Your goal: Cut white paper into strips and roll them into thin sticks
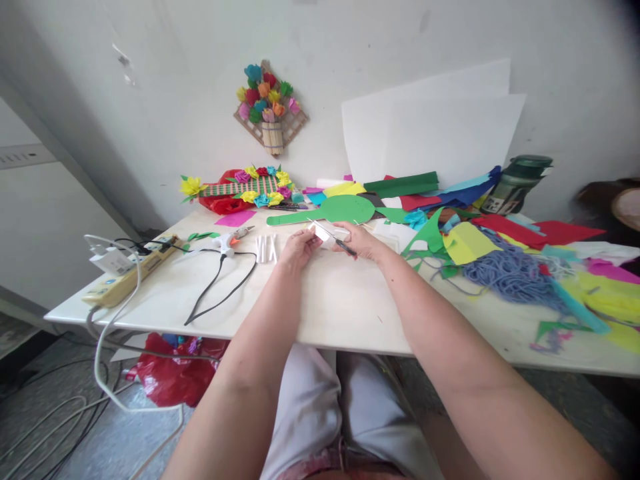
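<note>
My left hand [299, 248] pinches a small piece of white paper [324, 232] above the middle of the table. In my right hand [361, 241] is a pair of scissors [345, 248]; the dark handle shows below the fingers, and the thin blades lie at the paper. Just left of my left hand, several short white rolled sticks [265, 249] stand in a row on the tabletop. Beyond both hands lies a green paddle-shaped piece [347, 209] with a long strip to its left.
A glue gun [227, 243] with its black cord lies left, near a yellow power strip [130, 270]. A flower-decorated craft [245, 189] rests at the back. Coloured paper [470, 241], blue-grey yarn [517, 273] and a dark bottle [517, 185] crowd the right side.
</note>
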`<state>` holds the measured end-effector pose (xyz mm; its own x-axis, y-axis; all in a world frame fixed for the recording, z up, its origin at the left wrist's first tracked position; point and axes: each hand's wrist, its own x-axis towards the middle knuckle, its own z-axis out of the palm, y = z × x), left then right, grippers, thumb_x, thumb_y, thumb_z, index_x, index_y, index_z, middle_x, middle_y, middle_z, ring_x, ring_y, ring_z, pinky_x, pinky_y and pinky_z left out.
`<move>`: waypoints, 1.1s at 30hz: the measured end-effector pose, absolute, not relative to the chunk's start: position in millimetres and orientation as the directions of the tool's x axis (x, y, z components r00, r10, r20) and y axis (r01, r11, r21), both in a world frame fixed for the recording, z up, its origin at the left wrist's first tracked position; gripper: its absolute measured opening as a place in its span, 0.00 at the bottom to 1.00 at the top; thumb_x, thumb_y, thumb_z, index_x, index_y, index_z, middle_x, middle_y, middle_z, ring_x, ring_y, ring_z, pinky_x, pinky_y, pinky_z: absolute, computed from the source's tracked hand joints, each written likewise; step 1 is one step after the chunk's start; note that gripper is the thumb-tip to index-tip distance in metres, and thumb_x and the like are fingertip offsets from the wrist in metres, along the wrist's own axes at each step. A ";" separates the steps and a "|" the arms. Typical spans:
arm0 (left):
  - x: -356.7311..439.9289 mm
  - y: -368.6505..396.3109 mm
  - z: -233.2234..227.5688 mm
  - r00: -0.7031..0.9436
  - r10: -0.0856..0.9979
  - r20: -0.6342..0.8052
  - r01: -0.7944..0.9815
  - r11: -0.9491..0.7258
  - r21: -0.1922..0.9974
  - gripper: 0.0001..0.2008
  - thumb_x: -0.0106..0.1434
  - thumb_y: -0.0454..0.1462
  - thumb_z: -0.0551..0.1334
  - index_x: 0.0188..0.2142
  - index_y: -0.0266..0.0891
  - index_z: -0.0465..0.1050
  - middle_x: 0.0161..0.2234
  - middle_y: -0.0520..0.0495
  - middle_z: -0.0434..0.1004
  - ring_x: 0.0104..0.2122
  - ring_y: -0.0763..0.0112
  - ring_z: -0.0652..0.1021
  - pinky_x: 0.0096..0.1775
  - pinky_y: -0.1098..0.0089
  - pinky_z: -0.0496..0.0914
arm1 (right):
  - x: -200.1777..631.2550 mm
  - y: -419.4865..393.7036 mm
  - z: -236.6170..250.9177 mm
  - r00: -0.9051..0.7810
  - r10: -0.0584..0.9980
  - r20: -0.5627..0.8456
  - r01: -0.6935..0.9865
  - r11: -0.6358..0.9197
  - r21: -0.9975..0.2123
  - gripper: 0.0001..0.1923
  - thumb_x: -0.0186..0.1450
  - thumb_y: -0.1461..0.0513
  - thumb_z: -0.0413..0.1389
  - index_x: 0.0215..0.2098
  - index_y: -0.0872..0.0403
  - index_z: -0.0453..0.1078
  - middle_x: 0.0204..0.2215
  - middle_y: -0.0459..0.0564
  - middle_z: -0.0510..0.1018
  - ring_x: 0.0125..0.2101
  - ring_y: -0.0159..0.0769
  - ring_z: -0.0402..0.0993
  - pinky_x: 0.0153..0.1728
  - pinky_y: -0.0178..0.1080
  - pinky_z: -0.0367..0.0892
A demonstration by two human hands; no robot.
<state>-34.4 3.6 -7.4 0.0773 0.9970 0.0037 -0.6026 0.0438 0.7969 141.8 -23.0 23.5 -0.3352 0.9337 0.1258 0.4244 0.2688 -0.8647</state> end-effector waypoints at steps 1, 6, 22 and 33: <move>-34.4 3.8 -7.7 0.081 0.997 0.005 -0.598 0.045 0.800 0.05 0.55 0.28 0.63 0.24 0.32 0.69 0.21 0.49 0.72 0.22 0.78 0.74 0.31 0.74 0.72 | 141.9 -23.4 23.5 -0.337 0.933 0.125 0.420 0.268 -0.867 0.44 0.50 0.58 0.65 0.61 0.57 0.55 0.16 0.37 0.67 0.13 0.22 0.56 0.12 0.27 0.56; -32.8 3.0 -9.6 0.126 0.992 0.014 -0.547 0.057 0.835 0.04 0.55 0.27 0.62 0.25 0.32 0.70 0.21 0.48 0.72 0.23 0.76 0.73 0.32 0.74 0.71 | 143.3 -20.8 19.5 -0.345 0.933 0.102 0.405 0.246 -0.881 0.47 0.49 0.55 0.65 0.62 0.59 0.53 0.19 0.39 0.69 0.14 0.23 0.59 0.13 0.29 0.58; -26.7 3.4 -8.8 0.091 0.996 0.004 -0.544 0.046 0.838 0.05 0.58 0.31 0.62 0.26 0.30 0.72 0.22 0.47 0.72 0.22 0.76 0.72 0.32 0.73 0.70 | 141.4 -11.7 12.4 -0.283 0.944 0.171 0.458 0.289 -0.840 0.43 0.49 0.53 0.65 0.60 0.57 0.58 0.17 0.39 0.67 0.15 0.24 0.59 0.14 0.28 0.57; -23.7 4.0 -11.2 0.135 0.991 -0.008 -0.532 0.080 0.843 0.03 0.56 0.29 0.63 0.26 0.29 0.72 0.22 0.47 0.73 0.22 0.77 0.73 0.28 0.76 0.70 | 140.8 -5.1 6.4 -0.236 0.950 0.204 0.552 0.304 -0.776 0.41 0.50 0.51 0.64 0.59 0.54 0.60 0.25 0.45 0.74 0.18 0.26 0.63 0.18 0.30 0.59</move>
